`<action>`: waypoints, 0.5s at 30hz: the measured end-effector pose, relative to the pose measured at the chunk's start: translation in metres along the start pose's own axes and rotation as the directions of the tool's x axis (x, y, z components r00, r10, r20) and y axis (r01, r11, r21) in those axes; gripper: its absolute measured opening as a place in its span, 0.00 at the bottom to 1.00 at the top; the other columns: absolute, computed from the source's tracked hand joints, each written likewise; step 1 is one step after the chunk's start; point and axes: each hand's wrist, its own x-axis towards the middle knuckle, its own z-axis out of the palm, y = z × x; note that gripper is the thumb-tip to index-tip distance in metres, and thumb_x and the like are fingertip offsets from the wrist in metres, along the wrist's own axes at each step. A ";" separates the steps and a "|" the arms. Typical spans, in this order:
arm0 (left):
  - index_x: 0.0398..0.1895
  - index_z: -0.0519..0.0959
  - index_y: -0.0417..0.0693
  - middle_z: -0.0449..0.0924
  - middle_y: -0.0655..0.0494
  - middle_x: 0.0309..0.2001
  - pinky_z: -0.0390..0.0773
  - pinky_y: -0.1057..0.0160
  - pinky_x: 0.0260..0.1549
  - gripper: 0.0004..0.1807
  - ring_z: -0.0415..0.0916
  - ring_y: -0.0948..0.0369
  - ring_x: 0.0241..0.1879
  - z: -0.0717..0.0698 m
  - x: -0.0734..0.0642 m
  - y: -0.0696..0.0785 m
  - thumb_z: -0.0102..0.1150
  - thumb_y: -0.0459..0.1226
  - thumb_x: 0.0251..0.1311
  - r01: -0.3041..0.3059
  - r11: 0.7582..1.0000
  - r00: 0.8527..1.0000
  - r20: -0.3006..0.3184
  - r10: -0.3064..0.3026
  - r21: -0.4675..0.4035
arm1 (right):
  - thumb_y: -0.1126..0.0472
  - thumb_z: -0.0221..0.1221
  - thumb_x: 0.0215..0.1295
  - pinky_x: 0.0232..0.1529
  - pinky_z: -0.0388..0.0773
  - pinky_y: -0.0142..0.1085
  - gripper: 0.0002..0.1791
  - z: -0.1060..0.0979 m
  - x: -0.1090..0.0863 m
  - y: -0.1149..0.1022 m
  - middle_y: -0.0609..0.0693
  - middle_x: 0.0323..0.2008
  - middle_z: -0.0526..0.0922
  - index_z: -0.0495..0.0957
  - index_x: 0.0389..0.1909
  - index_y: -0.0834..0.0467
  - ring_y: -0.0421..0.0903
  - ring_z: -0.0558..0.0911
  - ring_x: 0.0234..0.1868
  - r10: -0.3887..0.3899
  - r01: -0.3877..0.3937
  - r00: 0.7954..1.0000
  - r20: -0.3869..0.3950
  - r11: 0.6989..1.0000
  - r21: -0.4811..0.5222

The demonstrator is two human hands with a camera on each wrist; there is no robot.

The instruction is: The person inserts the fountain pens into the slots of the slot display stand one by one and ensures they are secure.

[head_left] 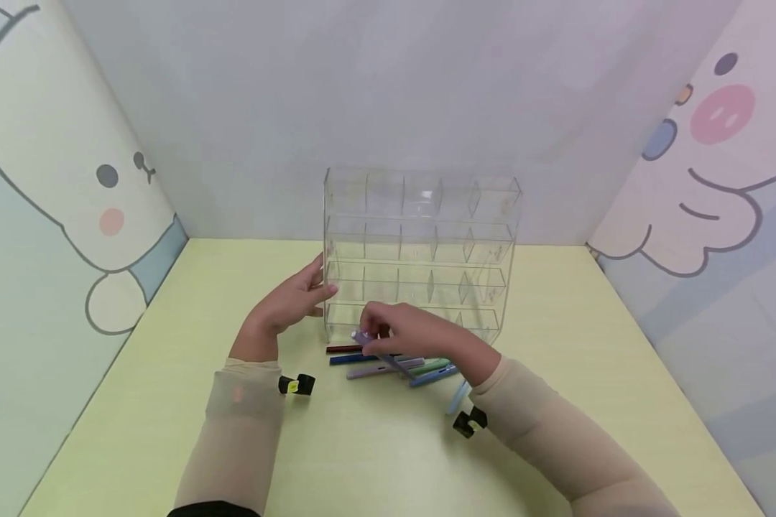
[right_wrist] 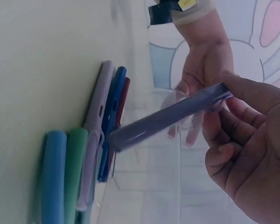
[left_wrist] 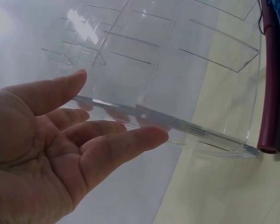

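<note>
Pen [right_wrist: 165, 115], slim purple cylinder: probably light, stiff, slippery; hold mid-barrel | right hand [head_left: 404, 330]: pinching one end | left hand [head_left: 294, 298]: fingers extended, touching clear plastic rack [head_left: 381, 265]

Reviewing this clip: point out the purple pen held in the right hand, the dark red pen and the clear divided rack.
Held purple pen [right_wrist: 167, 116]: right wrist view, mid-barrel.
Dark red pen [left_wrist: 272, 84]: left wrist view, on its barrel.
Clear divided rack [head_left: 417, 248]: head view, second tier from the top.
</note>
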 end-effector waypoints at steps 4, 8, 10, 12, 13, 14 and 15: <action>0.74 0.41 0.87 0.57 0.56 0.75 0.74 0.38 0.57 0.39 0.69 0.50 0.66 -0.001 0.001 -0.001 0.49 0.43 0.74 0.001 1.000 1.000 -0.005 -0.001 0.002 | 0.46 0.59 0.69 0.39 0.81 0.36 0.15 -0.016 -0.005 0.003 0.38 0.35 0.82 0.73 0.53 0.42 0.38 0.81 0.36 -0.007 0.012 0.999 -0.048 0.994 0.107; 0.74 0.41 0.88 0.57 0.57 0.75 0.73 0.38 0.57 0.39 0.69 0.49 0.66 -0.002 0.003 -0.003 0.49 0.43 0.74 0.005 1.000 1.000 -0.007 -0.005 0.000 | 0.48 0.58 0.70 0.38 0.84 0.42 0.12 -0.036 -0.009 0.003 0.49 0.36 0.81 0.76 0.50 0.46 0.48 0.82 0.35 0.002 0.037 0.990 -0.144 0.963 0.266; 0.74 0.41 0.88 0.56 0.57 0.76 0.72 0.38 0.58 0.39 0.67 0.48 0.67 -0.002 0.003 -0.004 0.49 0.42 0.74 0.006 1.000 1.000 -0.007 -0.006 -0.002 | 0.49 0.58 0.71 0.37 0.85 0.45 0.12 -0.048 -0.009 0.000 0.53 0.37 0.81 0.76 0.48 0.50 0.52 0.83 0.36 0.017 0.056 0.979 -0.204 0.937 0.345; 0.74 0.41 0.88 0.55 0.57 0.76 0.71 0.37 0.59 0.39 0.64 0.46 0.69 -0.003 0.004 -0.005 0.49 0.42 0.74 0.006 1.000 1.000 -0.005 -0.006 0.001 | 0.51 0.57 0.71 0.38 0.86 0.46 0.13 -0.061 -0.009 -0.003 0.56 0.39 0.81 0.76 0.47 0.54 0.54 0.84 0.38 0.030 0.078 0.964 -0.263 0.917 0.390; 0.74 0.41 0.88 0.55 0.56 0.76 0.71 0.37 0.59 0.39 0.62 0.45 0.70 -0.003 0.004 -0.005 0.49 0.43 0.74 0.007 1.000 1.000 -0.006 -0.007 0.003 | 0.51 0.57 0.71 0.38 0.86 0.47 0.13 -0.068 -0.008 -0.004 0.57 0.39 0.81 0.76 0.47 0.56 0.55 0.84 0.39 0.033 0.089 0.957 -0.287 0.910 0.404; 0.74 0.41 0.88 0.54 0.56 0.76 0.71 0.37 0.59 0.39 0.62 0.44 0.70 -0.003 0.004 -0.006 0.49 0.42 0.74 0.009 1.000 1.000 -0.007 -0.009 0.000 | 0.52 0.57 0.72 0.37 0.86 0.48 0.13 -0.075 -0.007 -0.005 0.56 0.40 0.82 0.76 0.47 0.57 0.55 0.85 0.40 0.036 0.099 0.950 -0.309 0.907 0.410; 0.74 0.41 0.88 0.54 0.56 0.76 0.71 0.37 0.59 0.39 0.61 0.43 0.71 -0.003 0.004 -0.006 0.48 0.41 0.74 0.012 1.000 1.000 -0.008 -0.012 -0.001 | 0.53 0.57 0.72 0.37 0.86 0.47 0.14 -0.082 -0.007 -0.007 0.56 0.41 0.83 0.75 0.48 0.59 0.55 0.85 0.41 0.041 0.105 0.944 -0.326 0.903 0.417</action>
